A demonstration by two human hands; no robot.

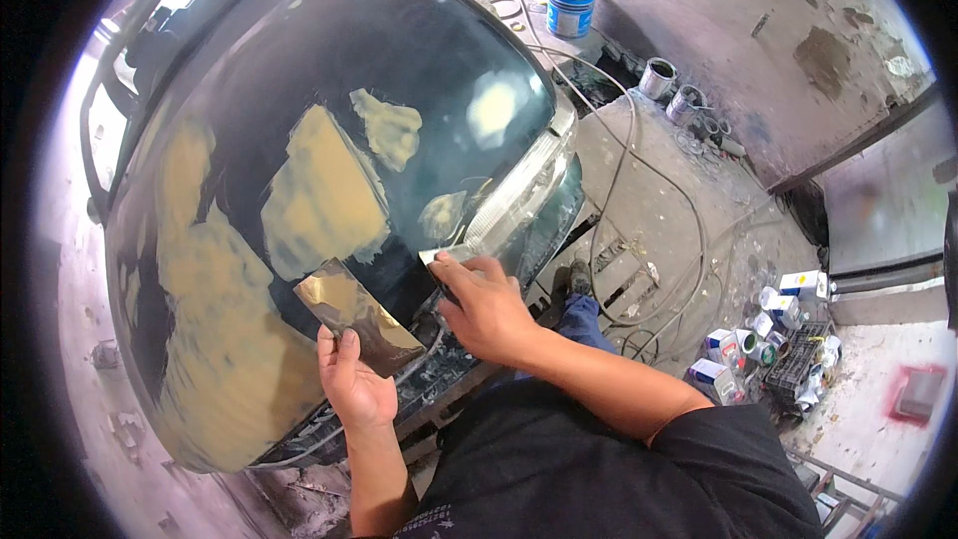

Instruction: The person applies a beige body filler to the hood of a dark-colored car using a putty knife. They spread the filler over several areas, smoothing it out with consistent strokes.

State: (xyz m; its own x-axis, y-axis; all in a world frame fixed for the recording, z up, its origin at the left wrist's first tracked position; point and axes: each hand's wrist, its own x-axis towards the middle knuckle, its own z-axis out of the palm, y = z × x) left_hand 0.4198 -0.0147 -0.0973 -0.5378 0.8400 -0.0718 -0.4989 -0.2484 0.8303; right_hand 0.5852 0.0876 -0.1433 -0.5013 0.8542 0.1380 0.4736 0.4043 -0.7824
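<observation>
My left hand pinches the near edge of a flat rectangular board, smeared with tan body filler, between thumb and fingers. In my right hand is a thin, pale-edged filler spreader, mostly covered by my fingers. It is at the front edge of a dark car hood, close to the headlight; whether it touches the surface I cannot tell. A thin smear of filler lies just beyond it. Larger tan filler patches cover the hood's middle and left.
A hose loops over the floor right of the car. A blue can and grey tins stand along the wall. At right, several containers surround a dark crate. My shoe is beside the bumper.
</observation>
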